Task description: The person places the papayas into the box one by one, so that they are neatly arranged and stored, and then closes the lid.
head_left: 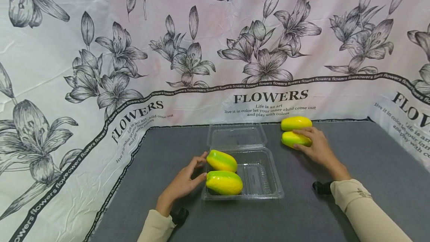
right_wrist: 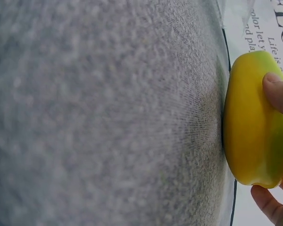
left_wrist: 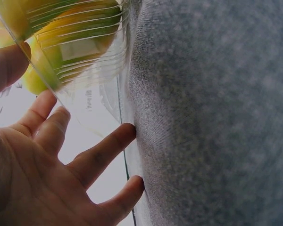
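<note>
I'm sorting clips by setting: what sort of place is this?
Probably a small staged tabletop set, though the wider room is out of view. A printed floral backdrop surrounds the grey tabletop, where yellow-green fruits and a clear plastic container are laid out.

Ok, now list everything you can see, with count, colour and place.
Fruits in the container: two, yellow-green, left side
Loose fruits: two, yellow-green, far right part of the table
Container: one, clear, mid-table
Lid: one, clear, open behind the container
Table: one, grey, beneath everything
Backdrop: one, whitish with black flowers and lettering, behind
Wrist devices: two, black, one per wrist
Sleeves: two, beige, forearms
Left hand: one, bare, container's left edge
Right hand: one, bare, on the nearer loose fruit
</note>
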A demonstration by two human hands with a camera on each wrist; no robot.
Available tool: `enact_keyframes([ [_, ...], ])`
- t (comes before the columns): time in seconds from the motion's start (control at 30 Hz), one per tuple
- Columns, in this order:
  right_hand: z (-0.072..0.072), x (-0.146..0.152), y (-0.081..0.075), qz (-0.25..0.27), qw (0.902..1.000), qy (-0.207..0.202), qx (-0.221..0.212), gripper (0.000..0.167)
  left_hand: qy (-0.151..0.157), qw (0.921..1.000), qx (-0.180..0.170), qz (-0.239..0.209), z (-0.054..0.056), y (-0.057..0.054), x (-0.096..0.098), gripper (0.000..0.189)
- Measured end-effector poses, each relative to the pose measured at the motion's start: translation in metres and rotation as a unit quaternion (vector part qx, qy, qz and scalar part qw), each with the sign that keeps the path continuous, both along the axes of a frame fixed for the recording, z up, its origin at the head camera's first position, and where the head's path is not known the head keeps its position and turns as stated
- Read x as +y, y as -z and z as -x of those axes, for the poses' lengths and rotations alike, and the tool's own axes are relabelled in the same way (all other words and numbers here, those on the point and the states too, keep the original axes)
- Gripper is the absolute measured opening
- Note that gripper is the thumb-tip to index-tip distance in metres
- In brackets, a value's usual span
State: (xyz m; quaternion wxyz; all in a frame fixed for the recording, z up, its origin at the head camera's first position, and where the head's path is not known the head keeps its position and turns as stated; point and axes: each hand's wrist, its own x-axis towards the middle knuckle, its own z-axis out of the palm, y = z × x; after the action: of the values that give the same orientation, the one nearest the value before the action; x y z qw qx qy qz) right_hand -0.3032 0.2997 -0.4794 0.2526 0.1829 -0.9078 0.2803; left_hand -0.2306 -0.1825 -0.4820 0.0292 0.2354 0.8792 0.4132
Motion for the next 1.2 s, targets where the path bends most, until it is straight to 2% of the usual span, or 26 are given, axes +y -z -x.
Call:
enact_keyframes([
  [0.27,-0.004,0.001,0.002,0.04,0.9992,0.001,0.006,0.052,0.0,1.0,-0.001,0.005,0.0,0.0,0.0,0.049],
  [0.63,-0.015,0.0,0.004,0.083,0.9956,0.022,-0.038,0.052,0.002,1.0,0.003,0.002,0.0,0.002,0.0,0.049],
  [1.2,-0.03,-0.011,-0.001,0.125,0.989,0.035,-0.071,0.054,0.006,1.0,0.003,0.003,0.002,0.002,-0.001,0.047],
])
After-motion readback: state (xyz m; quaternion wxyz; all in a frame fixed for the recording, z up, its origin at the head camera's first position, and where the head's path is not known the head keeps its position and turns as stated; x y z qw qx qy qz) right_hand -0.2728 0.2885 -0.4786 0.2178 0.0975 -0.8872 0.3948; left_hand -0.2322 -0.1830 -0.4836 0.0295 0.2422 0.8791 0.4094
